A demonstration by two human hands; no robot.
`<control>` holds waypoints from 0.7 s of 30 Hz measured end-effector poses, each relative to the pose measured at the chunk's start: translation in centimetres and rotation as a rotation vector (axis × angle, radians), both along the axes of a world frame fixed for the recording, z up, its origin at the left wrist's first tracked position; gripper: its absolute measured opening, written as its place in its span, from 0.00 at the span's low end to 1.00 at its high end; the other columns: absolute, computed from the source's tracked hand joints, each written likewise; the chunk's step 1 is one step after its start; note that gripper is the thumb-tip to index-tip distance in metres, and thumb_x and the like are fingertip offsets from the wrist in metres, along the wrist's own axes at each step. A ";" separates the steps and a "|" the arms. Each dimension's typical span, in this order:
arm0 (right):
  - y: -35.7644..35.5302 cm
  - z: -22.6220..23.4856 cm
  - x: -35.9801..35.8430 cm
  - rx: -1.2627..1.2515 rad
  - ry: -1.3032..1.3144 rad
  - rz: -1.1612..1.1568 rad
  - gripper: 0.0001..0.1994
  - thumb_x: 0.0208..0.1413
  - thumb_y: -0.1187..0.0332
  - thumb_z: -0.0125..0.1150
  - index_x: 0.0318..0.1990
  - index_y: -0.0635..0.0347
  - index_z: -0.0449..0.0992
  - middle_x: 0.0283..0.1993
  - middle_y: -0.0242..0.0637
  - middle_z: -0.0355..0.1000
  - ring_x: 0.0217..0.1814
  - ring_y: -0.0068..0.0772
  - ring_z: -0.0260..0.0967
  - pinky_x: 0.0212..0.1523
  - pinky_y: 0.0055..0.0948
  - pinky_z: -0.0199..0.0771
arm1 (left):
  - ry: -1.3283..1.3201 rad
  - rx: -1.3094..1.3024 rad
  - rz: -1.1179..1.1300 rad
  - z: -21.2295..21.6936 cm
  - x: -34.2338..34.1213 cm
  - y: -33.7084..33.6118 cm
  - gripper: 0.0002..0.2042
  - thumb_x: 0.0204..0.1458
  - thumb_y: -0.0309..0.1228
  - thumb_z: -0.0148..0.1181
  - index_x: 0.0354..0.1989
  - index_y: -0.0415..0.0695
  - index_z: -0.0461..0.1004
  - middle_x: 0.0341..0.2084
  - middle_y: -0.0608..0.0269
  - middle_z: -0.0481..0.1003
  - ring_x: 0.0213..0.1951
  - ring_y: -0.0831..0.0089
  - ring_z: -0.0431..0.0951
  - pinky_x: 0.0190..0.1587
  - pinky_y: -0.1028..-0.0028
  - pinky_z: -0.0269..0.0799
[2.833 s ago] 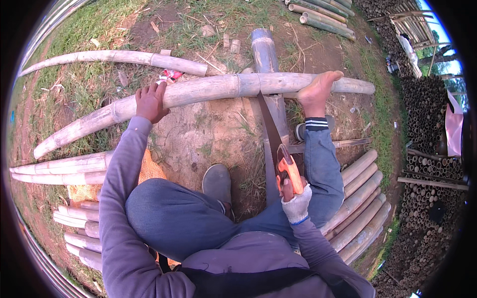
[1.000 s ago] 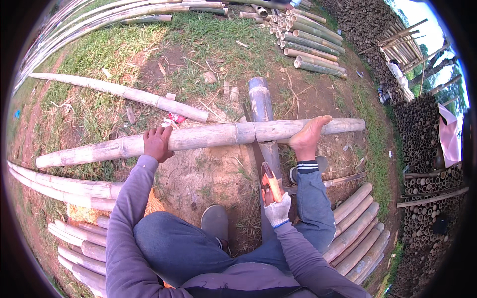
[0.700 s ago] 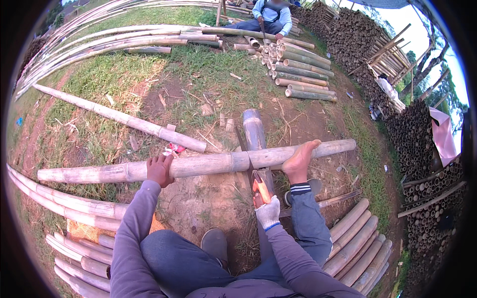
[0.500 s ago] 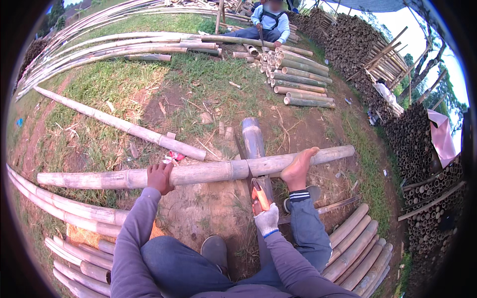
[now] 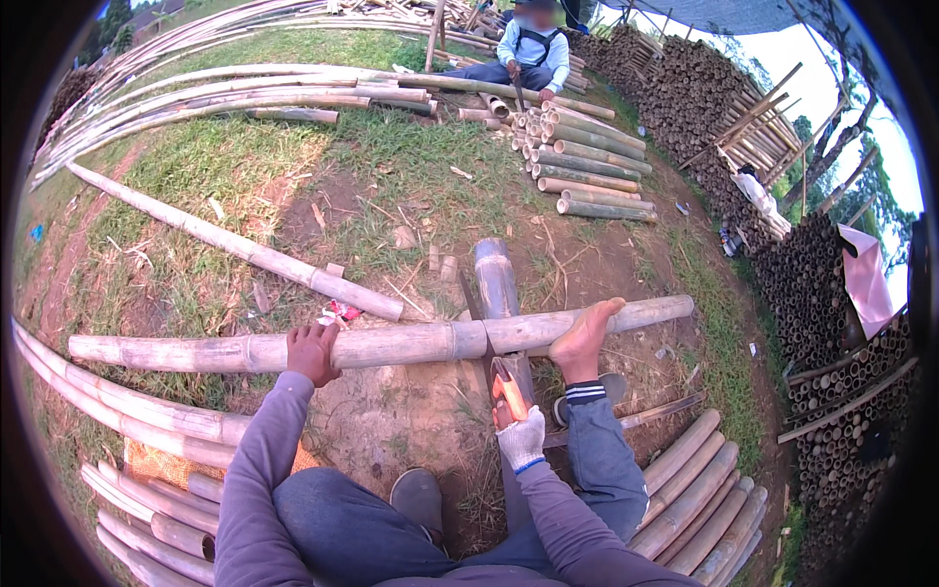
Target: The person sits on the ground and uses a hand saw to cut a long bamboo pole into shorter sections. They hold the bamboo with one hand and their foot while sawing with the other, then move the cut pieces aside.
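Observation:
A pale bamboo pole [image 5: 391, 346] lies crosswise in front of me over a thicker dark bamboo log [image 5: 497, 274]. My left hand [image 5: 313, 353], bare, grips the pole left of the middle, its fingers bent over the top. In a white glove, my right hand [image 5: 521, 434] is closed around the orange handle of a handsaw [image 5: 511, 393]. The dark saw blade sits in a cut across the pole, beside a node, and its tip shows beyond the far side. Right of the cut, my bare foot [image 5: 588, 331] presses on the pole. How deep the cut goes I cannot tell.
Another long pole [image 5: 235, 240] lies on the grass at left. Cut bamboo pieces [image 5: 699, 494] are piled at my lower right, more [image 5: 161, 519] at lower left. Beyond, a seated person [image 5: 533, 54] holds a saw beside stacked bamboo [image 5: 592, 157]. Tall bamboo stacks [image 5: 685, 88] line the right.
My right hand and the saw have shifted slightly down toward me along the cut. The gap in the pole looks a little wider. My left hand stays on the pole.

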State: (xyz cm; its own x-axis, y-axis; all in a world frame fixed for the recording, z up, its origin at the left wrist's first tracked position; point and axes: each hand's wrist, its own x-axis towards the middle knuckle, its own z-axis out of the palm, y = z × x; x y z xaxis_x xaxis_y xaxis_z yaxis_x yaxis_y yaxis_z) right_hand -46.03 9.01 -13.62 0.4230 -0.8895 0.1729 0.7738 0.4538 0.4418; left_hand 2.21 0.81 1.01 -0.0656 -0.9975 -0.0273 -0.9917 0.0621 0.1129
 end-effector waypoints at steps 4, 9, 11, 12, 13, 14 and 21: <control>0.5 2.1 0.6 0.030 0.050 -0.040 0.31 0.70 0.57 0.41 0.71 0.74 0.64 0.70 0.54 0.70 0.69 0.48 0.72 0.65 0.38 0.78 | 0.011 -0.001 -0.012 0.0 -0.1 -0.1 0.47 0.34 0.46 0.81 0.69 0.57 0.67 0.59 0.56 0.73 0.63 0.51 0.71 0.69 0.50 0.58; 1.1 5.4 1.1 0.106 0.794 -0.256 0.26 0.68 0.58 0.50 0.63 0.72 0.69 0.59 0.52 0.73 0.59 0.47 0.75 0.56 0.38 0.78 | -0.005 0.002 -0.016 -0.3 0.1 -0.1 0.48 0.34 0.46 0.82 0.69 0.56 0.66 0.59 0.56 0.73 0.63 0.52 0.71 0.69 0.50 0.58; 1.1 6.9 1.9 0.041 1.955 -0.400 0.24 0.67 0.59 0.53 0.60 0.71 0.71 0.54 0.51 0.74 0.54 0.46 0.75 0.53 0.38 0.77 | -0.002 0.003 -0.018 -0.2 0.0 -0.1 0.48 0.34 0.47 0.82 0.69 0.56 0.66 0.59 0.57 0.73 0.63 0.52 0.71 0.69 0.50 0.58; 1.0 7.5 2.2 0.009 2.136 -0.445 0.23 0.66 0.59 0.55 0.58 0.71 0.72 0.52 0.50 0.75 0.52 0.46 0.76 0.51 0.38 0.77 | 0.000 0.006 -0.016 -0.2 0.0 -0.1 0.48 0.34 0.47 0.82 0.70 0.55 0.66 0.59 0.57 0.73 0.63 0.52 0.71 0.69 0.50 0.58; 0.9 8.0 2.6 -0.020 2.219 -0.485 0.22 0.66 0.59 0.57 0.56 0.70 0.73 0.50 0.50 0.76 0.50 0.46 0.76 0.49 0.38 0.77 | 0.003 0.009 -0.014 -0.1 0.1 -0.1 0.49 0.34 0.47 0.82 0.70 0.55 0.66 0.59 0.57 0.73 0.64 0.52 0.70 0.69 0.50 0.58; 1.1 8.2 2.7 -0.037 2.307 -0.520 0.21 0.65 0.60 0.58 0.55 0.70 0.74 0.48 0.49 0.76 0.48 0.46 0.77 0.47 0.38 0.77 | 0.007 0.011 -0.013 -0.1 0.0 -0.1 0.48 0.34 0.47 0.82 0.70 0.55 0.66 0.59 0.57 0.73 0.64 0.52 0.70 0.69 0.50 0.58; 1.2 8.6 3.3 -0.113 2.511 -0.611 0.15 0.61 0.62 0.71 0.43 0.67 0.80 0.32 0.46 0.80 0.33 0.44 0.80 0.35 0.39 0.76 | 0.011 0.017 0.001 0.3 -0.1 0.0 0.48 0.34 0.47 0.83 0.68 0.55 0.68 0.60 0.58 0.73 0.65 0.53 0.70 0.70 0.50 0.57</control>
State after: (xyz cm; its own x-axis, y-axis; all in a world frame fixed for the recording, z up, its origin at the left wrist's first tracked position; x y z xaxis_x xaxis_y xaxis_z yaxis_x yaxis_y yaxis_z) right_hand -42.72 10.17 -4.98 -0.3072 -0.9497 0.0608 -0.3998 0.0708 -0.9139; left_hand 2.14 0.85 1.30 -0.0653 -0.9969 -0.0438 -0.9903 0.0594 0.1253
